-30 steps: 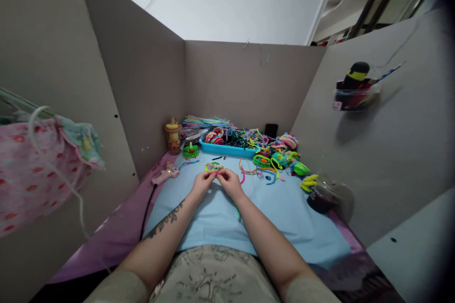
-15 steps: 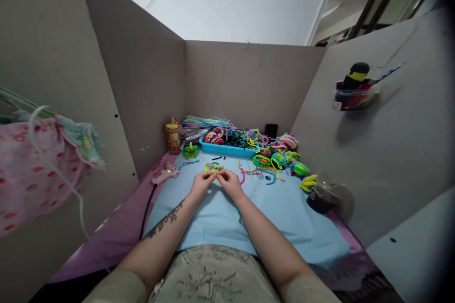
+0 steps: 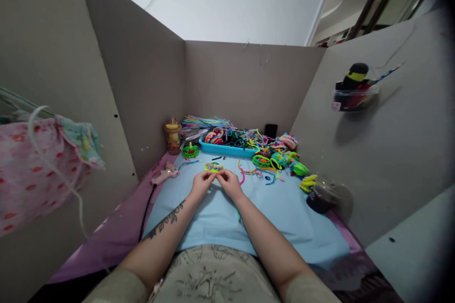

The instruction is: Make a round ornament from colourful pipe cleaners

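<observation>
My left hand (image 3: 202,181) and my right hand (image 3: 229,182) meet fingertip to fingertip above the blue cloth (image 3: 216,227). Both are closed in a pinch. Whatever lies between the fingertips is too small and too covered to name. Just beyond them rests a yellow-green fuzzy piece (image 3: 213,167) with mixed colours, partly hidden by my fingers. Bent pipe cleaners (image 3: 242,173), pink, orange and blue, lie to the right of my right hand. A teal strand (image 3: 237,214) shows beside my right forearm.
Behind stands a blue tray (image 3: 227,150) heaped with colourful pipe cleaners. Fuzzy figures (image 3: 262,161) crowd its right side, and a green one (image 3: 191,151) sits left. A pink glue gun (image 3: 166,173) with a black cord, a brown cup (image 3: 173,137) and a dark container (image 3: 320,199) line the edges. Grey panels surround the table.
</observation>
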Demonstrator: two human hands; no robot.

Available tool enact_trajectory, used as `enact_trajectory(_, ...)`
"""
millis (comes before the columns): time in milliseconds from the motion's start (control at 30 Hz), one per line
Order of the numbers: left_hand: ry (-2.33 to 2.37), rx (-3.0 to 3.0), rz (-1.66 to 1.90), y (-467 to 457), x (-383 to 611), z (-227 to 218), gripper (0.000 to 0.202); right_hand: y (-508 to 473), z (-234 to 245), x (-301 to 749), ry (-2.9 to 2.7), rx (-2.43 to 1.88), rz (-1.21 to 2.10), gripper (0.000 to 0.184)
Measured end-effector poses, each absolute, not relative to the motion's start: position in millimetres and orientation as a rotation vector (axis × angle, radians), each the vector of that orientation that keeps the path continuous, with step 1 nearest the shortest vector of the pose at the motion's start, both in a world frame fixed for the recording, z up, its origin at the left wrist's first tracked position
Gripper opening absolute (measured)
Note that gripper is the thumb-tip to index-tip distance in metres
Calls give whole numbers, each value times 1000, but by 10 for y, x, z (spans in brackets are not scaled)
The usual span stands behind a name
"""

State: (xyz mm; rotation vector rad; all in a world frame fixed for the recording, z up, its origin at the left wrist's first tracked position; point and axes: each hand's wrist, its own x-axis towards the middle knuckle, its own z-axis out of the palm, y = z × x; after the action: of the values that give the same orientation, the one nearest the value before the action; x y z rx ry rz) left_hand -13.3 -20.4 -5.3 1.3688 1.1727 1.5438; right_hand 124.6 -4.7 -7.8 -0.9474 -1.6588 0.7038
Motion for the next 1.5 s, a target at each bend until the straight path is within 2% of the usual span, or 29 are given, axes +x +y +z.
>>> enact_trajectory(800,1065,1264,1485,-228,-170,-26,27,-85,-37,1258,-1686,-929,685,16)
enact_trajectory(1033,1041,1271,1479,-232,-176,-16,22,-81,-45,1266,-1685,-919,700,13)
enact_trajectory(1500,1124,1326,1474,-207,-131,-52,29,-48,-72,1252,-1679,-943,666,13)
